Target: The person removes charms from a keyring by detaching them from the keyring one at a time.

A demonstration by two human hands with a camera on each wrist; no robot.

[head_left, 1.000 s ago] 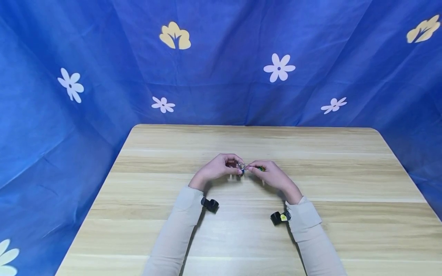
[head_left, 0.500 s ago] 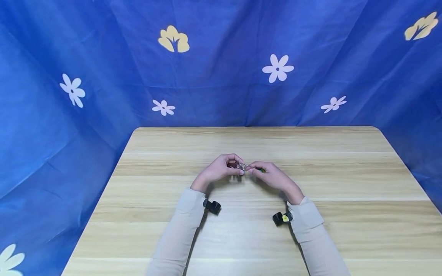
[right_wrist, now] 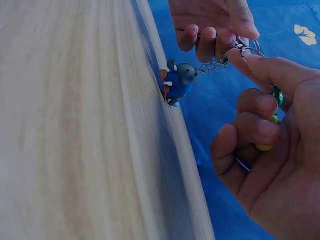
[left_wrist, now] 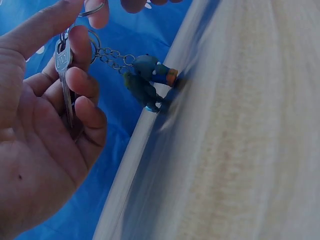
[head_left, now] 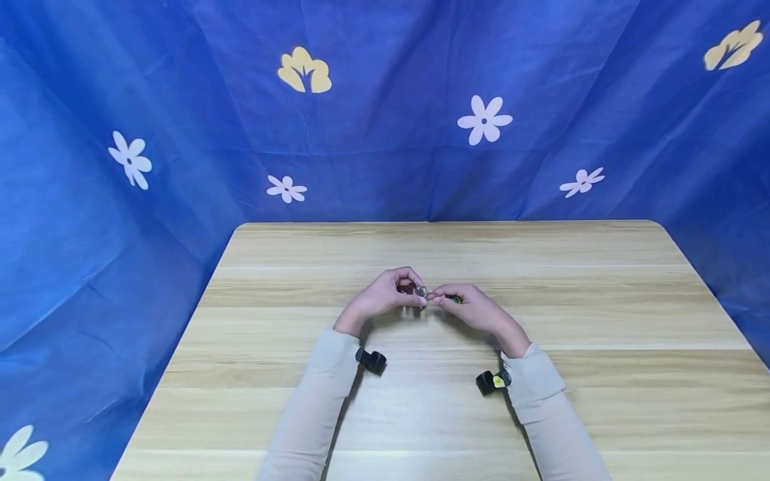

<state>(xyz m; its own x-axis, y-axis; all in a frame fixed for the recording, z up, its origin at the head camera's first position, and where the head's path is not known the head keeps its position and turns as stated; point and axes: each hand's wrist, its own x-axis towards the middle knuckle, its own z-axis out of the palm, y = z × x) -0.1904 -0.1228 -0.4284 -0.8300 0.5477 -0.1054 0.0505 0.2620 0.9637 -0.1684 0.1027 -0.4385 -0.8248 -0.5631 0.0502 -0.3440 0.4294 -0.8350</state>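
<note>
In the head view my left hand (head_left: pixel 381 294) and right hand (head_left: pixel 472 306) meet above the table, a metal key ring (head_left: pixel 422 292) between their fingertips. My left thumb and fingers grip a keychain; a silver key (left_wrist: pixel 64 60) hangs against its curled fingers in the left wrist view. From the keychain's ring (left_wrist: pixel 94 44), small chains (left_wrist: pixel 112 56) carry blue animal-shaped charms (left_wrist: pixel 145 67) down by the tabletop. My right thumb and index finger pinch the key ring (right_wrist: pixel 246 54). A green and yellow charm (right_wrist: pixel 276 94) sits among the right hand's curled fingers, partly hidden.
The light wooden table (head_left: pixel 421 414) lies beneath both forearms. Behind it hangs a blue cloth (head_left: pixel 385 167) with white and yellow flower prints. Black wrist cameras (head_left: pixel 371 362) are strapped at both cuffs.
The key ring between the fingertips has turned and shows rounder in the head view. The dark blue charm beneath it is less visible now. Both hands stay almost in place.
</note>
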